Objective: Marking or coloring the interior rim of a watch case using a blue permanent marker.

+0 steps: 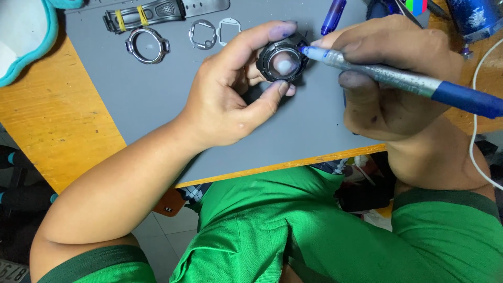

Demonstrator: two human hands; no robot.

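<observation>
Head view: left hand (pixel 225 99) grip closed around watch case (pixel 283 62), right hand (pixel 390 78) grip pinching blue pen (pixel 398 78)

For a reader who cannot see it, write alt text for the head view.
A left hand holds a black watch case while the right hand touches a blue marker tip to its rim, above a grey mat with loose watch parts.

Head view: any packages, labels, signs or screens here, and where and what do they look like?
Colour-bar patch: top edge, right of centre; small, with red, green and blue stripes, partly cut off; cannot tell if it is a screen or a label.
Plate-like tag: bottom-left corner on the floor; pale rectangle with dark characters, mostly cut off.
No packages or signs show.
</observation>
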